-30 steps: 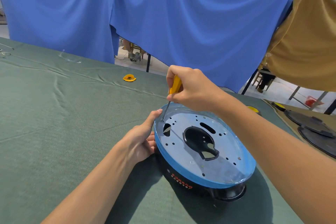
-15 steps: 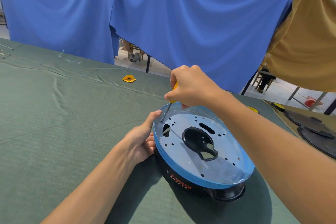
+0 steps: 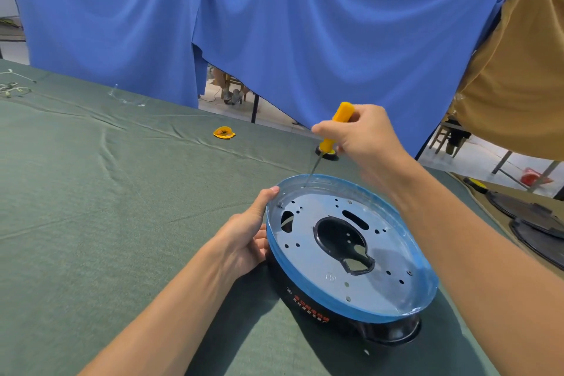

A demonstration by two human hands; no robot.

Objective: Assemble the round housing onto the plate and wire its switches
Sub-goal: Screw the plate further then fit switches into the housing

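Table (image 3: 91, 223) carries yellow cap (image 3: 224, 133) beyond housing (image 3: 308, 308), black discs (image 3: 531, 214) at right.

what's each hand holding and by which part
The right hand holds the screwdriver by its yellow handle. The left hand grips the housing at its left side, thumb up against the plate's blue rim.

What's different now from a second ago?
The right hand lifted the yellow screwdriver up and away; its tip has left the screw by the left thumb. The left hand still grips the rim of the housing; the plate has not moved.
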